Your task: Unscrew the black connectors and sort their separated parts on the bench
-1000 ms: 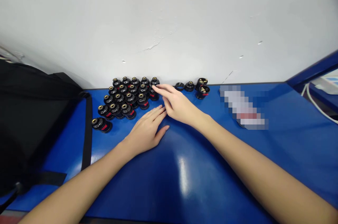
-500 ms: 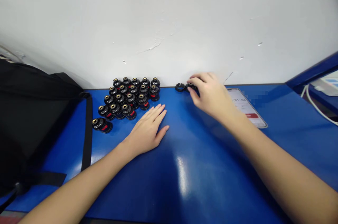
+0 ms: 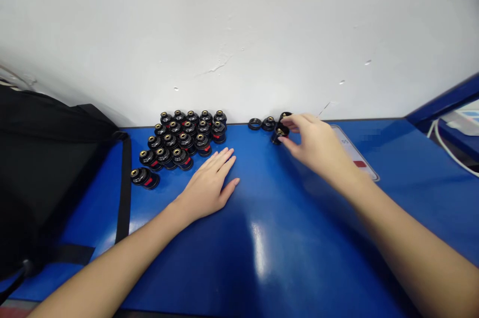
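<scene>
My left hand [image 3: 209,183] lies flat on the blue table, fingers stretched out, just right of the grouped parts. Between the thumb and fingertips of my right hand [image 3: 312,141] is a black open-topped cylinder [image 3: 279,135] with something brass-coloured inside. A second black cylinder [image 3: 285,115] stands behind it, partly covered by my fingers. Left of these are a black domed cap [image 3: 268,124] and a flat black ring [image 3: 255,124] by the wall. Several assembled black parts with brass-rimmed holes and red labels, such as the nearest one [image 3: 145,178], stand in rows at left.
A phone [image 3: 368,170] with a timer display lies partly behind my right forearm. A black bag [image 3: 48,158] with a hanging strap [image 3: 124,193] takes up the left side. The white wall [image 3: 239,58] bounds the table's back edge. A white cable [image 3: 449,151] hangs at right.
My right hand has moved right and slightly down from the domed cap to the black cylinder, uncovering the cap. My left hand has stayed in place.
</scene>
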Motion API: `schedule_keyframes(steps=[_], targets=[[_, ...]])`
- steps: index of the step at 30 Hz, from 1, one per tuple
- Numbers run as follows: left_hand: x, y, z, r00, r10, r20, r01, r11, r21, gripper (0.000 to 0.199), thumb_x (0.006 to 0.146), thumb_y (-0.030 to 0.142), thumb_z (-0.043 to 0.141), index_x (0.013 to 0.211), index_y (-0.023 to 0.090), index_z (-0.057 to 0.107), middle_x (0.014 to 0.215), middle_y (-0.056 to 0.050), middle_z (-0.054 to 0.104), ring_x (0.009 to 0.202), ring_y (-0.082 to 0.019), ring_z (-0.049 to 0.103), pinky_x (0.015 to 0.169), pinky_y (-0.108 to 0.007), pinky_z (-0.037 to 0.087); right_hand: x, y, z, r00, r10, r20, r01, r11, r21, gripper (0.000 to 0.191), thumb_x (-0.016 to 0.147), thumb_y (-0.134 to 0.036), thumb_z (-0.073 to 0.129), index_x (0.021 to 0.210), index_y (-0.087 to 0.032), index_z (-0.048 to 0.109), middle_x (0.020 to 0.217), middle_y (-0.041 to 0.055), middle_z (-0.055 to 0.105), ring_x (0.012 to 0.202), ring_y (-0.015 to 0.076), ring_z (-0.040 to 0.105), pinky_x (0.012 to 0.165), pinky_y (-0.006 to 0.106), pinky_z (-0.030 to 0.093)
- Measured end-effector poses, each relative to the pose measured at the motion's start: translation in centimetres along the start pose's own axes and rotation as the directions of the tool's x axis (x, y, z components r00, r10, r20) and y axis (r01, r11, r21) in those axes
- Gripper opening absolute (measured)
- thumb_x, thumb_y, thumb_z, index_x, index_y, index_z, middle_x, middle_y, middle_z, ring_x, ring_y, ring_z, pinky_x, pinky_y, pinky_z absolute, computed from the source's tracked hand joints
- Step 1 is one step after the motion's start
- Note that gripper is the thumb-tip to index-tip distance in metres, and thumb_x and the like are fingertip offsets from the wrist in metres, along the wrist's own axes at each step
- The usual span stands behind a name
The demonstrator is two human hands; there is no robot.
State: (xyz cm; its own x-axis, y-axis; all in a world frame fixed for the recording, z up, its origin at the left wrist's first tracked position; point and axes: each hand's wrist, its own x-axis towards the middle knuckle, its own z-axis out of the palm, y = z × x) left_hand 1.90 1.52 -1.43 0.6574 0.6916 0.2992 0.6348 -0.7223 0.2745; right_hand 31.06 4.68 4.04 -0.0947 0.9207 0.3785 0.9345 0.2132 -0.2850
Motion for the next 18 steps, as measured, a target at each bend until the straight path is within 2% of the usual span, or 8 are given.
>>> schedule_keyframes(steps=[3,6,12,15,18], targets=[[0.0,0.0,0.0,1.000,0.003,0.000,-0.003,1.000,0.000,0.054,0.109,0.039,0.052,0.154,0.009,0.049,0.167,-0.021,0.046,0.158,-0.031,0.042,0.131,-0.055,0.039,-0.3,-0.9,0.3,1.000,-0.004,0.023,-0.001,0.979,0.203,0.035,0.083,-0.018,0.080,0.117,-0.015,0.071,0.116,0.0149,0.079,0.097,0.0309,0.080,0.094,0.050,0.066],[0.1,0.0,-0.1,1.000,0.005,-0.005,-0.005,1.000,-0.008,0.054,0.108,0.038,0.053,0.154,0.010,0.049,0.167,-0.021,0.046,0.158,-0.032,0.042,0.131,-0.056,0.039,-0.9,-2.3,0.6,0.998,-0.024,0.054,0.005,0.946,0.326,0.032,0.083,-0.019,0.081,0.114,-0.016,0.072,0.113,0.0138,0.080,0.094,0.0290,0.081,0.090,0.048,0.068],[0.2,0.2,-0.1,1.000,0.004,-0.005,-0.004,1.000,-0.015,0.054,0.108,0.038,0.053,0.155,0.012,0.047,0.167,-0.020,0.046,0.158,-0.032,0.042,0.130,-0.057,0.040,-2.3,-4.3,1.3,0.995,-0.090,0.034,0.066,0.893,0.446,0.029,0.084,-0.021,0.081,0.112,-0.020,0.072,0.109,0.0109,0.081,0.092,0.0284,0.081,0.089,0.049,0.069],[0.2,0.2,-0.1,1.000,-0.001,-0.005,0.001,1.000,-0.026,0.054,0.108,0.038,0.053,0.156,0.014,0.046,0.167,-0.020,0.046,0.158,-0.031,0.042,0.130,-0.057,0.040,-2.9,-4.4,2.3,0.998,-0.061,0.018,0.043,0.866,0.498,0.037,0.085,-0.024,0.081,0.120,-0.021,0.069,0.112,0.0112,0.080,0.093,0.0279,0.080,0.089,0.049,0.069],[0.2,0.2,-0.1,1.000,-0.008,0.003,0.008,1.000,-0.029,0.055,0.108,0.038,0.053,0.157,0.013,0.046,0.167,-0.020,0.046,0.158,-0.031,0.042,0.130,-0.056,0.039,-3.4,-4.2,3.7,0.998,-0.039,0.059,0.002,0.843,0.537,0.042,0.084,-0.026,0.083,0.122,-0.022,0.066,0.113,0.0107,0.080,0.097,0.0290,0.080,0.091,0.050,0.068]])
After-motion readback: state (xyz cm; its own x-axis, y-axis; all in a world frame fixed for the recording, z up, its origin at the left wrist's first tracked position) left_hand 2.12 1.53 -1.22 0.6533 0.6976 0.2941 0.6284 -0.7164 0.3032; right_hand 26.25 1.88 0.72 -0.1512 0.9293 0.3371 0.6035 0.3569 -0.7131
